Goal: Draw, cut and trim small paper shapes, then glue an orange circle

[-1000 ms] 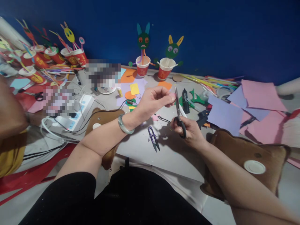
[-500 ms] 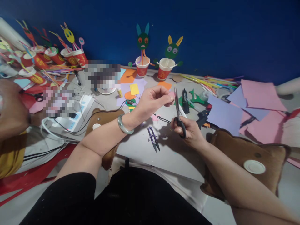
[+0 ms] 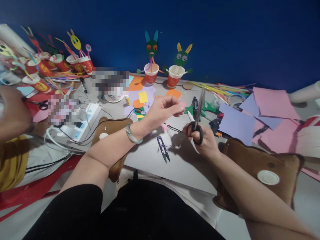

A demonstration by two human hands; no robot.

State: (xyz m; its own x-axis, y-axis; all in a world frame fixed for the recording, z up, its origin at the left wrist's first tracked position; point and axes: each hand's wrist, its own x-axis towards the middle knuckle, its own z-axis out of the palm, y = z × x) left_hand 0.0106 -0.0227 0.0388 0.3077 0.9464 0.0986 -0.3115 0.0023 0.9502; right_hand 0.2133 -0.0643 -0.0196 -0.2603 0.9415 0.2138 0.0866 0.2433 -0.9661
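Between the thumb and fingers of my left hand (image 3: pixel 163 110) is a small piece of pink paper (image 3: pixel 182 106), held above the table. My right hand (image 3: pixel 203 140) grips black-handled scissors (image 3: pixel 198 118), their blades pointing up and a little right, apart from the paper. Below and between my hands lie dark thread snips (image 3: pixel 163 149) on the tabletop. A black marker (image 3: pixel 195 104) and green paper scraps (image 3: pixel 208 109) are just beyond the scissors. Two red paper cups with green paper-faced figures, a left cup (image 3: pixel 151 78) and a right cup (image 3: pixel 173 81), stand at the back.
A white power strip (image 3: pixel 86 121) with cables lies at left, near another person's arm (image 3: pixel 13 111). Brown cushions, one at left (image 3: pixel 100 126) and one at right (image 3: pixel 240 163), lie at the table's front edge. Purple paper (image 3: pixel 237 123) and pink paper (image 3: pixel 273 101) spread at right.
My right hand has tilted the scissors away to the right, so the blades have moved off the pink paper. My left hand keeps its pinch on the paper.
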